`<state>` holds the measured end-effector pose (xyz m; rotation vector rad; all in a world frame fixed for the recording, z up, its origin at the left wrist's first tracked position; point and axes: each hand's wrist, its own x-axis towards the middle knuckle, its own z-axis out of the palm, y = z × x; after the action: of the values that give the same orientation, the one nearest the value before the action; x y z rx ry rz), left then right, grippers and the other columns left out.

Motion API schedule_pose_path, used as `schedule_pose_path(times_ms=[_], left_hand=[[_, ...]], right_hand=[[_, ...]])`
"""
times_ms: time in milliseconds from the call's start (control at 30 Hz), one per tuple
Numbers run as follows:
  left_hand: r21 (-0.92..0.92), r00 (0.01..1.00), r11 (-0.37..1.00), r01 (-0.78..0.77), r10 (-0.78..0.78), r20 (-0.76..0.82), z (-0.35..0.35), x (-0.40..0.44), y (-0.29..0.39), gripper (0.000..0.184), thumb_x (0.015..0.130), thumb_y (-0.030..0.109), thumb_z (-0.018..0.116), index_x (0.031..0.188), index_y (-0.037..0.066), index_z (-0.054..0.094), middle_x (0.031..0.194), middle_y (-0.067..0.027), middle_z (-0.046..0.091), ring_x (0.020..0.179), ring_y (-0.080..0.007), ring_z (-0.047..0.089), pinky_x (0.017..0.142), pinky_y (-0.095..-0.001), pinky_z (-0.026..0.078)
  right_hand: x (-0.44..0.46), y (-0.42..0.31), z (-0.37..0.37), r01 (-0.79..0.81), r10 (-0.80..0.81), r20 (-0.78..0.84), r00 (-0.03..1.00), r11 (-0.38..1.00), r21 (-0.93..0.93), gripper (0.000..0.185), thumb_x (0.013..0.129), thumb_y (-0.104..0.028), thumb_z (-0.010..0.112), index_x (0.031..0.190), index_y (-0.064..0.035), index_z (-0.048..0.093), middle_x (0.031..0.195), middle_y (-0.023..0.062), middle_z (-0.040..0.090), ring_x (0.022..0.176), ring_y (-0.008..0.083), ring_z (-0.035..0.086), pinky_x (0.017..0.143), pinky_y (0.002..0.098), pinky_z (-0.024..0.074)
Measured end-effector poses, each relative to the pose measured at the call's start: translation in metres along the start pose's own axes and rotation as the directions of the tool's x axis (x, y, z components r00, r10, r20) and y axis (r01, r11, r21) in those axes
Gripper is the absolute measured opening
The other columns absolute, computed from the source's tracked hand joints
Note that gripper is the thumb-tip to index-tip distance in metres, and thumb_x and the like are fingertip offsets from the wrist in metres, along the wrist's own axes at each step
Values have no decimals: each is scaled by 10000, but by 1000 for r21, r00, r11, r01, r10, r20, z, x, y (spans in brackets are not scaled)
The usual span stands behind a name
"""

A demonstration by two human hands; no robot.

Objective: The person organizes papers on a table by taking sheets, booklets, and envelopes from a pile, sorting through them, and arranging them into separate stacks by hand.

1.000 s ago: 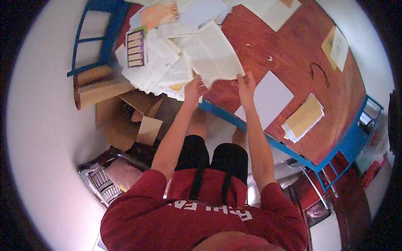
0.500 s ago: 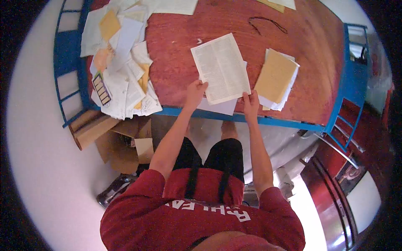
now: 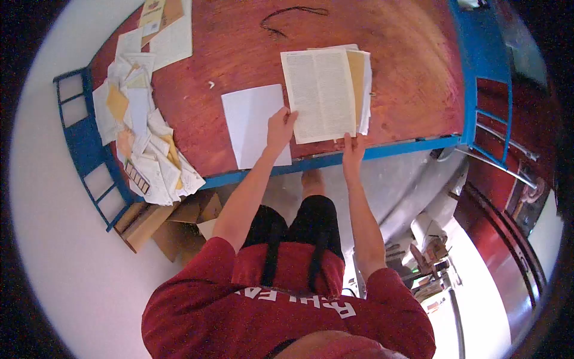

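Observation:
A printed sheet [image 3: 320, 93] with two columns of small text hangs between my hands. My left hand [image 3: 282, 128] pinches its lower left edge, and my right hand [image 3: 354, 149] is closed on its lower right corner. Behind that page, and partly covered by it, is a stack with a tan envelope [image 3: 357, 75] and white papers [image 3: 366, 102]. To the left, a blank white sheet [image 3: 251, 122] lies on the red wooden surface [image 3: 209, 140], close to my left wrist.
A messy heap of papers and envelopes [image 3: 137, 107] covers the left end. Farther back lie larger sheets [image 3: 173, 42] and a dark cord [image 3: 287, 12]. Blue metal frames [image 3: 487, 66] stand at both ends, with cardboard [image 3: 179, 230] below on the left.
My view has swung to the right. The printed sheet has moved from above the white sheet to over the stack with the tan envelope, still held in both hands.

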<state>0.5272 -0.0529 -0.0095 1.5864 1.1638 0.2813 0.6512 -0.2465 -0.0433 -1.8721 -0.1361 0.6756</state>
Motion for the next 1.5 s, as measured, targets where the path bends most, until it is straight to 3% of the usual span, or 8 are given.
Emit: schedule_pose_path(times_ms=[100,300,467,667,1067,1133,1233,1500], left_hand=[[206,999,978,19,-28,41,21,13,13,216,837,213,589,825,-2,575,660,-122,599,596,-212,582,564,-316,462],[222,990,974,51,-20,-143,44,27,7,269,809,212,613,968,-4,591,872,-173,633,799,-294,614,706,-362,481],[231,995,968,100,-92,-43,52,31,-13,264,804,195,608,981,-1,597,866,-155,637,790,-253,620,710,-342,487],[263,996,961,88,-93,5,52,24,6,229,782,177,609,958,30,626,874,-136,645,790,-238,622,709,-331,486],[307,997,949,75,-78,-5,62,10,4,332,769,145,598,1068,8,559,1117,-201,514,941,-308,554,802,-372,455],[602,909,723,-339,416,13,62,6,16,365,759,120,588,1109,30,536,1213,-184,434,1096,-331,441,866,-392,422],[628,854,579,-520,378,357,62,4,12,370,742,111,589,1100,27,541,1205,-182,430,1141,-333,381,896,-410,401],[500,894,742,-447,387,225,45,-8,14,346,744,99,581,1077,14,542,1174,-187,436,1086,-339,419,882,-422,407]], right_hand=[[15,3,-13,-112,113,-6,994,987,113,256,848,-225,580,899,17,514,735,132,562,660,229,546,593,357,437],[34,-8,-36,-35,48,8,999,827,-561,339,808,-308,602,969,-20,522,859,164,598,763,340,575,691,410,455],[57,-17,-33,283,-481,-24,876,555,-782,378,820,-264,569,1118,-39,513,1069,190,557,909,354,550,832,429,424],[83,-35,-29,11,26,69,997,877,-481,422,800,-196,579,1178,-31,493,1158,202,524,1127,377,415,983,461,289],[87,-30,-24,313,-332,120,936,626,-714,424,778,-121,587,1189,-66,501,1240,124,439,1155,348,377,942,428,339],[83,-40,-19,435,-385,248,889,537,-723,424,765,-112,589,1179,-69,509,1246,119,429,1160,341,373,944,433,336],[70,-36,-11,547,-332,439,834,403,-734,414,760,-138,583,1164,-72,523,1263,117,427,1165,316,380,961,449,315],[43,-58,15,592,-356,492,795,275,-757,403,745,-178,590,1107,-9,538,1256,133,440,1155,304,392,946,476,314]])
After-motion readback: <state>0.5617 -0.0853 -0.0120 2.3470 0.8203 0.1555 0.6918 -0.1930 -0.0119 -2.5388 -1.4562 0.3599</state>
